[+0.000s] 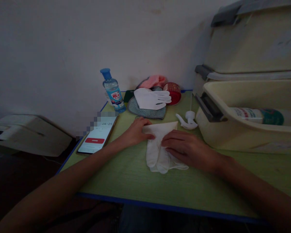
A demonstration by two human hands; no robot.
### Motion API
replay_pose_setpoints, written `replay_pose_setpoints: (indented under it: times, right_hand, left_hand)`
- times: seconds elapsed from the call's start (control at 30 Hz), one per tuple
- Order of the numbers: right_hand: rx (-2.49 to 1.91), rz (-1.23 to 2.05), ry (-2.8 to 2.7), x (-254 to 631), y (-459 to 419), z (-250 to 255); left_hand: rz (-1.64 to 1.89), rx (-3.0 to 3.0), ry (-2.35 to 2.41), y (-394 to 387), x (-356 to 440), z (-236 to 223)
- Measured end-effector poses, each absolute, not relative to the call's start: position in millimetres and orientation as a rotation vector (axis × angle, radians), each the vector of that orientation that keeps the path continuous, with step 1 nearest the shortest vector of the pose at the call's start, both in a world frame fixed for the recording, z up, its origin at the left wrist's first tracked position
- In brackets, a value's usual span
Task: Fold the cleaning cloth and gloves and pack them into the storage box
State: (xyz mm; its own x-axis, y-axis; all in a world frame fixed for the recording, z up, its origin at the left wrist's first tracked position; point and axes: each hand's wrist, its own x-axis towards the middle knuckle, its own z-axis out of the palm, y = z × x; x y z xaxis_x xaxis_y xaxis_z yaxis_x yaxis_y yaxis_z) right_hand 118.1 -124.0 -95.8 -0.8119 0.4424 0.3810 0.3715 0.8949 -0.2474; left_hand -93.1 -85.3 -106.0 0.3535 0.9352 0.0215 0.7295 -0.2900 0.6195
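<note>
So the desk [126,174] has a smooth, wood-look green top with a faint sheen. White glove [150,98] near its back edge looks like matt cloth, the blue bottle [115,94] there is clear glossy plastic, and the bin [215,129] at the right edge is smooth plastic.

A blue-capped bottle [113,94] and a phone [97,137] with a lit screen are being supported by the green table [121,178]. A grey mesh cloth [145,112], a pink cloth [153,81] and a red roll [174,94] are being kept close together near the back edge. Beside an open cream bin [242,137], a white pump head [189,119] is being supported too; inside, what may be a spray bottle [259,116] is being held
</note>
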Motion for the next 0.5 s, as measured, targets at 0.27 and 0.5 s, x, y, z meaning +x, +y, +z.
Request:
replay_pose_setpoints:
  times: [0.27,0.5]
  right_hand:
    - [-0.485,0.360,-2.893,117.9,-139.3,-83.7]
    - [-0.603,0.435,-2.879,123.4,-143.7,-82.3]
  left_hand:
    - [0.592,2.074,1.423,-83.2,-94.1,-109.1]
    - [0.587,2.098,1.416,-83.4,-95.1,-108.8]
